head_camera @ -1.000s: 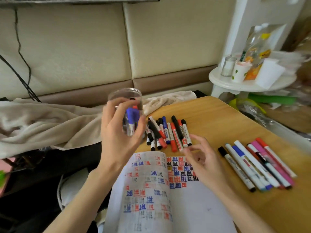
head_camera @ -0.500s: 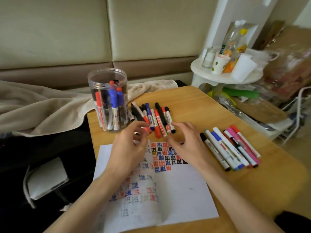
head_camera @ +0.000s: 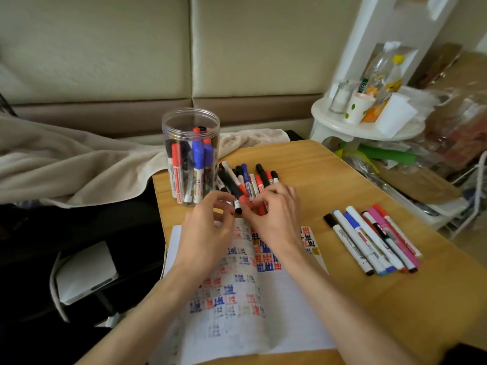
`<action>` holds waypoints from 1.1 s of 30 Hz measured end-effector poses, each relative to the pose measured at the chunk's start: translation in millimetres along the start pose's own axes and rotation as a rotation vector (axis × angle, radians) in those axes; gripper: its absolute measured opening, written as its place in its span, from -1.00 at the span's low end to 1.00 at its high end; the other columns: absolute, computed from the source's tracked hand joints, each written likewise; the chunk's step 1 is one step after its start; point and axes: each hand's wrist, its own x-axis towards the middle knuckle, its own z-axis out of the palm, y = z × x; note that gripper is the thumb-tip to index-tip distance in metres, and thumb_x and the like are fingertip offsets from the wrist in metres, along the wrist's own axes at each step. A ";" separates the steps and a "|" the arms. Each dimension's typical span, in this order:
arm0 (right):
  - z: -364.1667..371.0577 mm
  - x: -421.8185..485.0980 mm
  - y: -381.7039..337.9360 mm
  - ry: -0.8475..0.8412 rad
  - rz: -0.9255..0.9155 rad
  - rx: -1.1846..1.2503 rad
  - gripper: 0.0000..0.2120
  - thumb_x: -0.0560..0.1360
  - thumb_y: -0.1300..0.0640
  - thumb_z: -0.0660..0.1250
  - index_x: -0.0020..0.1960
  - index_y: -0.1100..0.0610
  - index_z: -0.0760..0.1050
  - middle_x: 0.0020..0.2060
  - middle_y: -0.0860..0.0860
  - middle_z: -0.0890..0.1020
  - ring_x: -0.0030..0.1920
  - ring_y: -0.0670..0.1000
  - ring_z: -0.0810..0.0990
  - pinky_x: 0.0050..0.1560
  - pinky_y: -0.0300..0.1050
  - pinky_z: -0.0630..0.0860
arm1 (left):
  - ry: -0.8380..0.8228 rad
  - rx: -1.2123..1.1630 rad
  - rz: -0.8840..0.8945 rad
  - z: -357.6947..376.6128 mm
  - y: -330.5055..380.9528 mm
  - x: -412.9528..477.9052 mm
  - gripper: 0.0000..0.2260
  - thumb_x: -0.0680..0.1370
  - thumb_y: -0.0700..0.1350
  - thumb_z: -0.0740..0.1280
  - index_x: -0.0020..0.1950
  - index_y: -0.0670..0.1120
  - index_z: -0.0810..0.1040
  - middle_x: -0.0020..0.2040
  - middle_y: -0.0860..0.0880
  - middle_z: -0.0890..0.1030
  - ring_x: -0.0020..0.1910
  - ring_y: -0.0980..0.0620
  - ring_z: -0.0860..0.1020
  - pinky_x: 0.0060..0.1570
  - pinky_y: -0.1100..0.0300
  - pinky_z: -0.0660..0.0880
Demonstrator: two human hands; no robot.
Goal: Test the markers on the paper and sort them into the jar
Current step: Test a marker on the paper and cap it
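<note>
Blanket [head_camera: 79, 175]: a beige throw, heaped off the table's left end, out of the way.
Jar [head_camera: 168, 127]: clear, upright, lid off, at the far left corner of the table [head_camera: 329, 180]; red, blue and black markers [head_camera: 197, 159] stand inside it.
Left hand [head_camera: 208, 233]: fingers curled, thumb and forefinger right at the near end of a black-tipped marker [head_camera: 238, 208]; from here I can't tell whether they've actually closed on it.
Loose pile [head_camera: 247, 177]: stubby markers lying side by side just right of the jar, beyond the paper's far edge.
Paper [head_camera: 276, 325]: flat in front of the person, its upper part thick with red, blue and black test marks.
Right hand [head_camera: 276, 214]: fingers bent down over the near ends of the pile; whether it pinches one is hidden.
Slim pens [head_camera: 374, 241]: a tidy row well off to the right, untouched.
Step in hand: looks like picking the next marker out of the pile.
Next move: I'd guess one marker has to be separated cleanly, uncapped with both hands, then tried on a bare patch of paper.
</note>
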 end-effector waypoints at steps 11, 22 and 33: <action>-56.8 -53.0 1.3 0.059 -0.046 0.373 -0.86 0.44 0.00 0.52 -0.10 0.06 0.67 -0.08 -0.17 0.64 0.08 -0.05 0.59 0.10 -0.26 0.48 | -0.225 -0.239 -0.021 11.9 20.5 -6.1 -0.80 0.63 0.05 0.36 0.05 -0.03 0.71 -0.14 0.10 0.74 -0.19 0.15 0.71 -0.10 0.18 0.65; -100.4 -64.7 19.6 -0.156 0.433 0.926 -0.80 0.53 -0.05 0.47 -0.18 0.06 0.66 -0.35 -0.03 0.67 -0.31 -0.11 0.61 -0.26 -0.30 0.52 | -0.317 0.221 0.480 25.8 21.6 -14.1 -0.82 0.61 0.08 0.36 0.06 0.01 0.66 -0.14 0.13 0.62 -0.16 0.13 0.54 -0.18 0.27 0.43; -104.6 -76.7 24.2 -0.182 0.420 0.942 -0.68 0.49 -0.09 0.47 -0.10 0.19 0.71 -0.24 0.13 0.74 -0.17 0.08 0.73 -0.09 -0.10 0.61 | -0.533 0.130 0.423 23.0 24.3 -13.2 -0.81 0.64 0.06 0.30 -0.13 0.04 0.56 -0.33 0.05 0.54 -0.30 -0.02 0.51 -0.28 0.12 0.43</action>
